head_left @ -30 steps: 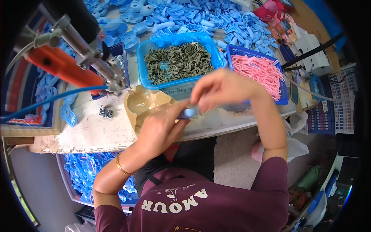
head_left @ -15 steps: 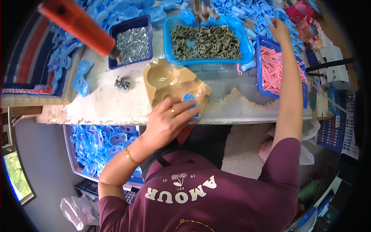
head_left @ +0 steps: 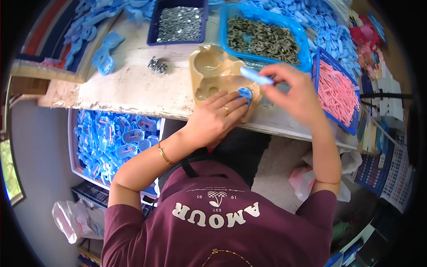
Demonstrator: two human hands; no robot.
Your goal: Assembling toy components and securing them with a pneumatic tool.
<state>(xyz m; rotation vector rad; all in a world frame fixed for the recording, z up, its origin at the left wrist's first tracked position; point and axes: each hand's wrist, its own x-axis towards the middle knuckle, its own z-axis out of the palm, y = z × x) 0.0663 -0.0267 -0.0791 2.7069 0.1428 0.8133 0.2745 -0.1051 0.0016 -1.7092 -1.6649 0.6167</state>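
Observation:
My left hand [head_left: 218, 116] lies flat over the near edge of a tan moulded fixture [head_left: 213, 82] with round hollows, its fingers stretched out. A round blue plastic part [head_left: 244, 93] shows at its fingertips, seated in the fixture; the fingers cover some of it. Above the fixture's right side, my right hand [head_left: 291, 91] pinches a slim light blue plastic piece [head_left: 256, 75] between thumb and fingers. The piece is slightly blurred and apart from the blue part below.
Behind the fixture stand a dark blue tray of small silver screws [head_left: 178, 24] and a blue tray of dark metal pieces [head_left: 262, 40]. A blue basket of pink strips [head_left: 338, 91] is at right. Blue parts [head_left: 307, 22] heap behind. A bin of blue parts [head_left: 118, 142] sits below the table's edge.
My right hand has come from the blue heap at far right to above the fixture, bringing the light blue piece. The view has shifted, and the hanging orange tool has left it.

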